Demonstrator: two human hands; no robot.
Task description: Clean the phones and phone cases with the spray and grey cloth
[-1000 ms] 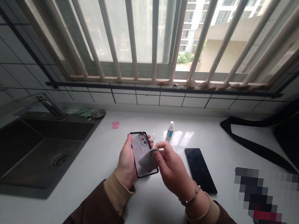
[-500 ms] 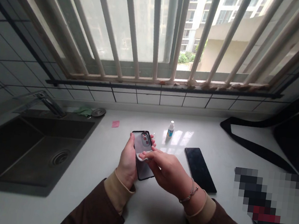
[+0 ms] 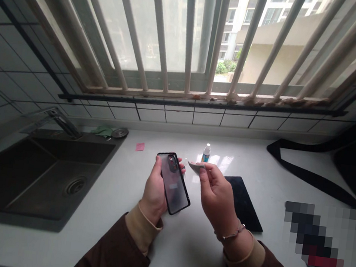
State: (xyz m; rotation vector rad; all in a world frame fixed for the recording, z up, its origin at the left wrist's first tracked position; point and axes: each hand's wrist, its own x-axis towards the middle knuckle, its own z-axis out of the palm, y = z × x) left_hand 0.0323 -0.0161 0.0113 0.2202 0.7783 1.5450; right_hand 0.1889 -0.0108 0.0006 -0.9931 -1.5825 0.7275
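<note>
My left hand (image 3: 154, 189) is wrapped round a phone case (image 3: 176, 189), which has a translucent back, a black rim and a camera cutout at its upper end. Skin shows through that cutout. To its right, my right hand (image 3: 217, 194) pinches a thin white pad (image 3: 196, 166) between thumb and fingers, held apart from the case. Behind the pad a small white bottle (image 3: 206, 153) with a blue label stands upright. A black phone (image 3: 247, 205) lies flat beyond my right hand, which covers part of it.
A dark sink (image 3: 57, 218) with a metal faucet (image 3: 65, 124) is set into the white counter (image 3: 114, 229) at left. A pink note (image 3: 140, 146) lies near the back. At right are a black strap (image 3: 309, 177) and a pixelated dark item (image 3: 319, 250). A barred window (image 3: 192, 44) is behind.
My right hand has lifted the white pad off the back of the case and moved it up and to the right. My left hand still holds the case; the view has shifted slightly.
</note>
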